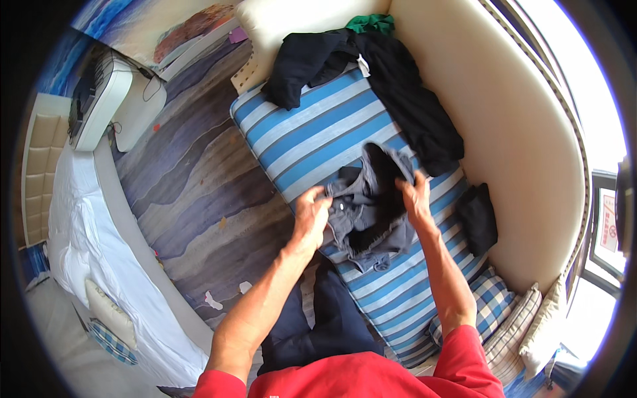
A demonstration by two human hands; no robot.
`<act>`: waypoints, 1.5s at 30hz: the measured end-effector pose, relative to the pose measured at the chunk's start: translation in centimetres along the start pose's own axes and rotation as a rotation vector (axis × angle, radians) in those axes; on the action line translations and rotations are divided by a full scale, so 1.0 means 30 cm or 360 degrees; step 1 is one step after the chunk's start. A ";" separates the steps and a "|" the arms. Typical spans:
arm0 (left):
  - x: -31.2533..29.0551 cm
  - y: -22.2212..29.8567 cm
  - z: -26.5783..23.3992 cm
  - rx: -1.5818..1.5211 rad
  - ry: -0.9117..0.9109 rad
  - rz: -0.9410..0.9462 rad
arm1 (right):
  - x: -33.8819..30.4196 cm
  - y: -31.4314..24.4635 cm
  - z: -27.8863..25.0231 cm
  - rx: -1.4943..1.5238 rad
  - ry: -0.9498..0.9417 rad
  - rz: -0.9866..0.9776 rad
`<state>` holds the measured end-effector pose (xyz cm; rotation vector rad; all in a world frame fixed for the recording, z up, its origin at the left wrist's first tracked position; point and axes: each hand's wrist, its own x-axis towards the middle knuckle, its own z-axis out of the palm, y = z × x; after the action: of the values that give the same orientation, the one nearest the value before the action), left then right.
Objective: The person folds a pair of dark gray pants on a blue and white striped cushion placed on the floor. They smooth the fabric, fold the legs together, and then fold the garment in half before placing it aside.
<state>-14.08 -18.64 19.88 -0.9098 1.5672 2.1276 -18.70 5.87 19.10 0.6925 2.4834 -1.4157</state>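
Observation:
A crumpled dark grey pair of jeans (358, 211) is held above the striped seat, its waist pulled open so the dark inside shows. A light button is visible near the left side of the waistband. My left hand (312, 217) is closed on the waistband's left edge, thumb on top. Across the opening, my right hand (415, 199) grips the other side of the waistband. The legs of the jeans bunch below my hands, and I cannot tell how far they rest on the seat.
Under the jeans is a sofa with a blue-striped seat (298, 146) and cream backrest (504, 113). Black clothing (418, 106), a green cloth (370, 24) and a small black garment (476, 219) lie on it. Checked cushions (491, 298) sit near right; a white bed (99, 245) stands left.

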 end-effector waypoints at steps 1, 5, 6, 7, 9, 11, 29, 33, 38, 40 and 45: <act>-0.010 0.072 0.018 -0.0127 -0.0080 0.0056 | 0.007 -0.079 -0.023 0.0190 0.0002 -0.0123; -0.048 0.364 0.086 -0.0321 -0.0066 0.0308 | -0.072 -0.400 -0.061 0.1184 -0.0068 -0.0526; -0.036 0.413 0.076 -0.0423 -0.0108 0.0370 | -0.102 -0.467 -0.078 0.1165 -0.0035 -0.0612; -0.011 0.445 0.081 -0.0380 -0.0076 0.0428 | -0.124 -0.508 -0.091 0.1139 -0.0004 -0.0665; 0.044 0.475 0.100 -0.0182 -0.0058 0.0580 | -0.145 -0.503 -0.071 0.1160 0.0088 -0.0647; 0.140 0.372 0.105 0.0186 -0.0125 0.0684 | -0.128 -0.384 -0.007 0.1106 0.0139 -0.0470; 0.080 -0.294 0.000 0.1537 -0.0619 0.0313 | -0.495 0.469 0.356 0.1214 0.0637 0.1095; -0.013 -0.446 -0.001 0.1569 -0.0375 0.0464 | -0.600 0.721 0.442 0.0688 0.0946 0.1142; -0.054 -0.549 -0.022 0.0994 -0.0081 -0.0089 | -0.593 0.663 0.386 0.0477 0.0629 0.1453; -0.047 -0.544 -0.012 0.1203 -0.0093 -0.0049 | -0.578 0.675 0.382 0.0687 0.0427 0.1575; -0.078 -0.576 -0.014 0.1039 -0.0072 -0.0256 | -0.564 0.645 0.386 0.1038 0.0291 0.1369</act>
<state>-1.63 -13.11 8.98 -0.7148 1.9087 1.3666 4.85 -0.67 5.05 1.7851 1.3951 -1.7612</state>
